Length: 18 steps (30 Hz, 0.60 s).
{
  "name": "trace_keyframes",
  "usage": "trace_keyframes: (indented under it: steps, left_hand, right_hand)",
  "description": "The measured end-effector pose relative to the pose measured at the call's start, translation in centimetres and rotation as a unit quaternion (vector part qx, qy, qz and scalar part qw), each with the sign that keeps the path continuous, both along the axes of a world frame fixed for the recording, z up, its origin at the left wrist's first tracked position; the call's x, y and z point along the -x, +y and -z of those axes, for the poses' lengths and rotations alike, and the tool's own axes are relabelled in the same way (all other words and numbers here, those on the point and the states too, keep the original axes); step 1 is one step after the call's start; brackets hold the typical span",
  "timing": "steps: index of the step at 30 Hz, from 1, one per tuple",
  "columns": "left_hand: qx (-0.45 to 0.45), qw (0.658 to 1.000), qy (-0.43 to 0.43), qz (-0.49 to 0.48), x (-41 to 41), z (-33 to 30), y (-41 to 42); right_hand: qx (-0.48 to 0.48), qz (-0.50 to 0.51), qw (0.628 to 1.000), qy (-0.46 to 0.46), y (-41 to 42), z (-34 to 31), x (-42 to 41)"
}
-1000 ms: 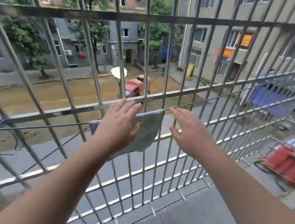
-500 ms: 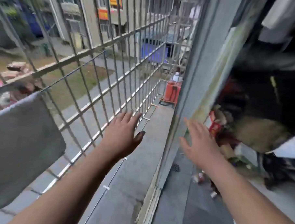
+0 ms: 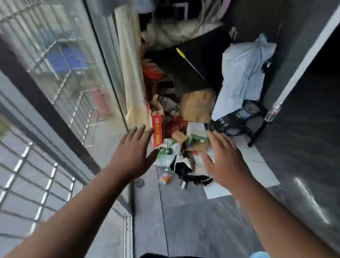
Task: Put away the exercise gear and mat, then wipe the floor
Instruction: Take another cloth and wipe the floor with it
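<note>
Left hand (image 3: 134, 152) and right hand (image 3: 223, 160) both spread, holding nothing, raised over grey floor (image 3: 190, 217); 2 free palms likely balancing turn toward clutter pile (image 3: 184, 133)

Grey tiled floor (image 3: 190, 217) carries a heap of clutter at its far end: red carton (image 3: 157, 131) upright, crumpled clear plastic bottles (image 3: 167, 153) just beside it, brown paper bag (image 3: 197, 106) behind, plus cardboard scraps & red plastic mixed in betw. Nearer the camera lie a small orange-label bottle (image 3: 165, 177) on its side, a dark spiral coil (image 3: 140, 182) flat on the tile near it, and a black strap/bag item (image 3: 190, 174) touching a white sheet (image 3: 217, 190). Right side: black stand legs (image 3: 257, 132) on the floor w/ pale blue cloth (image 3: 243, 73) draped over the stand.
</note>
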<state>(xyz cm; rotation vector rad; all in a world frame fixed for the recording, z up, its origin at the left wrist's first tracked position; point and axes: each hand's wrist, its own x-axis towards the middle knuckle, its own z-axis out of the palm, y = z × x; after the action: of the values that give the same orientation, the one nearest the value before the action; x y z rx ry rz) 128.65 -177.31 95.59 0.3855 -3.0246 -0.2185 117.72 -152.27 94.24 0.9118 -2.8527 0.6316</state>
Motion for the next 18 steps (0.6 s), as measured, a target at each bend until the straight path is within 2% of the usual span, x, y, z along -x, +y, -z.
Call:
trace_keyframes:
  steps: [9, 18]
  left_hand:
    - [-0.050, 0.992, 0.008, 0.113, 21.4, 2.5, 15.4]
    - [-0.053, 0.971, -0.015, 0.232, 38.0, 3.5, 24.6]
  right_hand:
    - [-0.040, 0.141, 0.989, -0.015, 18.4, 2.1, 14.0]
    - [-0.045, 0.280, 0.957, -0.065, 27.5, 3.6, 24.7]
